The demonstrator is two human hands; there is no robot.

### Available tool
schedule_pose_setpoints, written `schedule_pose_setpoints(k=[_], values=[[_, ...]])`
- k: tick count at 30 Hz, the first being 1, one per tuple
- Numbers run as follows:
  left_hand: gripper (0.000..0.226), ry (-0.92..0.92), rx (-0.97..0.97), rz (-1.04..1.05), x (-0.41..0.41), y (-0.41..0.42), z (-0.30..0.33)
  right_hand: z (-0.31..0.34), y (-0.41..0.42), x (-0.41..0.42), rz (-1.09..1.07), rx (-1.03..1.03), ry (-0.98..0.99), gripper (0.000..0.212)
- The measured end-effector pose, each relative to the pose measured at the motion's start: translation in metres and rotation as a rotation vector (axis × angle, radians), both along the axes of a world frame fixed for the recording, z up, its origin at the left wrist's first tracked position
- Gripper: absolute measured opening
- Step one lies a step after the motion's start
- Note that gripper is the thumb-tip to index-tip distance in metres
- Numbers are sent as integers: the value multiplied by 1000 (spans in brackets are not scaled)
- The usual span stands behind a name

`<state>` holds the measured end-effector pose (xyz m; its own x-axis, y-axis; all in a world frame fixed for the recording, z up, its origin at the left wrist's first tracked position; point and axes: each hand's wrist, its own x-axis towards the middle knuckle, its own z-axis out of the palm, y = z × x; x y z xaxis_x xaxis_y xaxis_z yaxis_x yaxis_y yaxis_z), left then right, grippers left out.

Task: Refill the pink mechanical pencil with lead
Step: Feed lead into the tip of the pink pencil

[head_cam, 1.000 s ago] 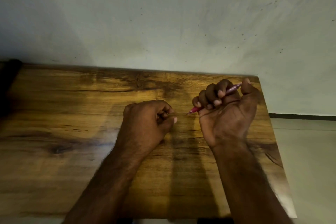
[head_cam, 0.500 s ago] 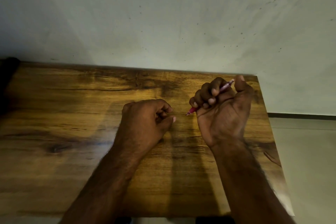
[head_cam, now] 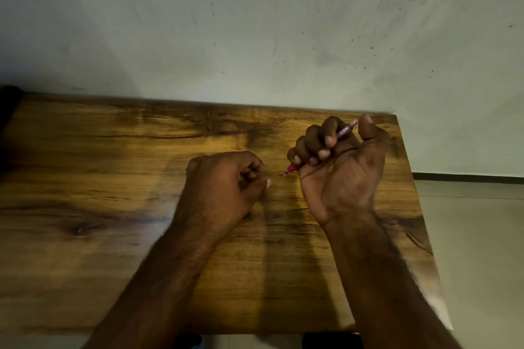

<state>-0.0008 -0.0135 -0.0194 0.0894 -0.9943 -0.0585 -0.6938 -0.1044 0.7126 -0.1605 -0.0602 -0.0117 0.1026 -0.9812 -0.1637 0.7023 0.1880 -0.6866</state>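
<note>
My right hand (head_cam: 340,176) is turned palm up over the right part of the wooden table (head_cam: 113,173) and grips the pink mechanical pencil (head_cam: 344,131) in its curled fingers. The pencil's tip (head_cam: 285,174) points left and down toward my left hand. Its rear end sticks out beside my raised thumb. My left hand (head_cam: 224,181) rests on the table in a loose fist, thumb against the forefinger. Nothing shows between its fingers; a thin lead there is too small to tell.
The table's far edge meets a pale, speckled wall (head_cam: 255,37). Its right edge (head_cam: 416,207) runs close to my right forearm, with a light floor beyond. A dark object (head_cam: 8,105) sits at the far left corner.
My right hand has shifted slightly left with the pencil, thumb still by its rear end. My left hand has stayed in place.
</note>
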Motion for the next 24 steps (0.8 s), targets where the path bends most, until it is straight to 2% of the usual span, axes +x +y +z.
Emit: schedule_pose_setpoints(k=[7,13,24], values=[[18,-8,-10,4,-1,0,-2,-3,-3,-7,-18,130,-251,44],[16,-6,-5,1,-2,-1,-2,-6,-2,-8,-51,182,-377,46],[17,2,-2,0,-2,0,-4,-6,-1,-7,-116,200,-442,44]])
